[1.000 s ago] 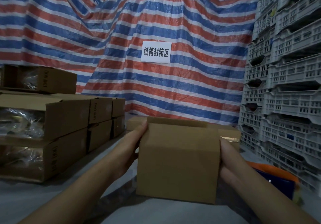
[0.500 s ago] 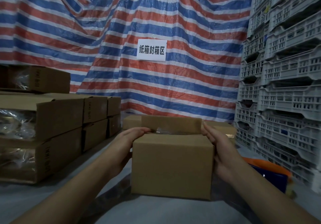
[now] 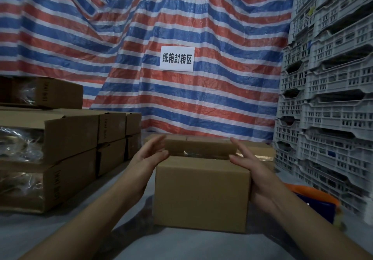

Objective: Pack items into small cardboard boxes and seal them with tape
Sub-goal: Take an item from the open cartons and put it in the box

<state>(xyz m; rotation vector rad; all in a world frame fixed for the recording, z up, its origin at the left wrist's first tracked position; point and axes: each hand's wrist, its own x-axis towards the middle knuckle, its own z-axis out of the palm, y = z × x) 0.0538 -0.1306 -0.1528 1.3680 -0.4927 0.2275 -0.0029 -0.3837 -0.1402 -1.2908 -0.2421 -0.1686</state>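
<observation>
A small cardboard box (image 3: 201, 193) sits on the grey desk (image 3: 60, 231) in the near middle, its plain front face toward the camera. The far flap (image 3: 199, 147) stands raised behind the opening, and through the gap between it and the front edge something shiny and clear shows inside; what it is cannot be told.

The left hand (image 3: 150, 159) is at the box's upper left corner, fingers straight and relaxed, reaching past the left end of the raised flap. It grips nothing, and whether it touches the cardboard is unclear. The right hand (image 3: 252, 171) lies along the box's right side, palm against the side wall, fingers extended toward the flap's right end, the thumb over the top right corner. Both hands are spread rather than curled.

To the left, stacked cardboard boxes (image 3: 66, 138) stand on the desk, some showing crinkled clear plastic at their open near ends. Flat cardboard lies just behind the small box. On the right rises a wall of grey plastic crates (image 3: 331, 98), with an orange and blue object (image 3: 314, 203) at their foot. A red, white and blue striped tarp (image 3: 181, 17) hangs at the far side, carrying a white sign (image 3: 177, 58) with black characters.
</observation>
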